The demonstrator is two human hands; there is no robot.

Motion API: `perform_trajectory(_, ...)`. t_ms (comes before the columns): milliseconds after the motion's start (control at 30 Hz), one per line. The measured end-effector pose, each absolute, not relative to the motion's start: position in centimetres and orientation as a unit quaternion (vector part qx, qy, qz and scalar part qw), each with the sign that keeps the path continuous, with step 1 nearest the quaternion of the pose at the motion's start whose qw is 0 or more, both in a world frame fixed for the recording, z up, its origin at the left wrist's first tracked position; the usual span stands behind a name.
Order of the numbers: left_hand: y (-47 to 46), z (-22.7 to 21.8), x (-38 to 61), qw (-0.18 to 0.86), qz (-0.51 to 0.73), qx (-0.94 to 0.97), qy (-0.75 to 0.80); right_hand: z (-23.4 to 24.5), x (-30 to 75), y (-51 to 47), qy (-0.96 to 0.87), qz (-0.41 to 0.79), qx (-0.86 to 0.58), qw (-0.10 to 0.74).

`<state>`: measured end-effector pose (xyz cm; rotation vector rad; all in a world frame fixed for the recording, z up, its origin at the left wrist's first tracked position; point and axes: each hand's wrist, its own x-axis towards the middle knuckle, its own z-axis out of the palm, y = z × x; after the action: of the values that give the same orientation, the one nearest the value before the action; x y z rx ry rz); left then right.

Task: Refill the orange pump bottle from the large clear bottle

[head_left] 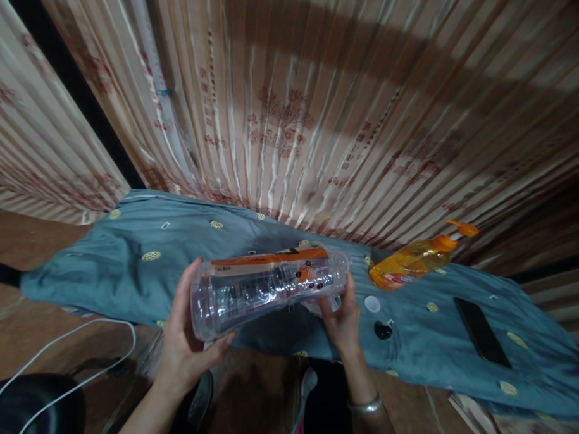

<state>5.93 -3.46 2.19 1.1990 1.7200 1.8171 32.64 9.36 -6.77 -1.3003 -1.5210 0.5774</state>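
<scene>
Head camera looks forward-down, close over hands [266, 330].

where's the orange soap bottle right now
In the head view the orange pump bottle lies on its side on the blue-grey cloth, right of the clear plastic bottle, near the curtain.

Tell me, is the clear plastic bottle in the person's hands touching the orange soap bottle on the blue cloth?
Apart. The head view shows the clear plastic bottle held up in both hands, with blue cloth visible between its end and the orange soap bottle.
</scene>
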Motion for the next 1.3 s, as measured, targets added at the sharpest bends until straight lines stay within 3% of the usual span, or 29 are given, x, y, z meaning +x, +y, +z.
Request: perform_trajectory(1300, -3.10, 2.72, 6.38, 0.200, 0.657, 0.416, 0.596, -6.71, 32.61, 9.53, -0.619, 0.258, -0.535, 0.513)
